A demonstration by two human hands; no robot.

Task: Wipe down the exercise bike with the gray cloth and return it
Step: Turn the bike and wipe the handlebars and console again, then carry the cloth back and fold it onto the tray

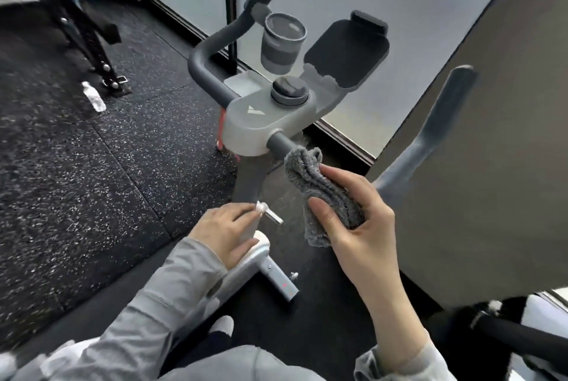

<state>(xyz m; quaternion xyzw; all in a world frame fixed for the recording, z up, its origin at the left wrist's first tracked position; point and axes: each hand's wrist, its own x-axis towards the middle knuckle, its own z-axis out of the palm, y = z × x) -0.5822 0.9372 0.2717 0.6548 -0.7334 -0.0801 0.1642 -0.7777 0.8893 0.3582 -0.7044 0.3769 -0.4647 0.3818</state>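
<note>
The exercise bike point(267, 117) stands in the middle, grey and white, with a round knob on its console, a cup holder and a dark tablet holder above. My right hand point(359, 211) grips the fluffy gray cloth point(316, 183), whose top end touches the dark handlebar stub at the console's right side. My left hand point(226, 231) rests on the bike's white frame post lower down, fingers curled over it beside a small white adjustment lever point(270, 214). The right handlebar curves up at the far right, blurred.
Speckled black rubber flooring point(92, 165) spreads to the left. A clear water bottle point(93, 96) lies on it near a black equipment stand point(89, 30). Frosted glass panels run behind the bike, and a grey wall panel point(491, 165) fills the right side.
</note>
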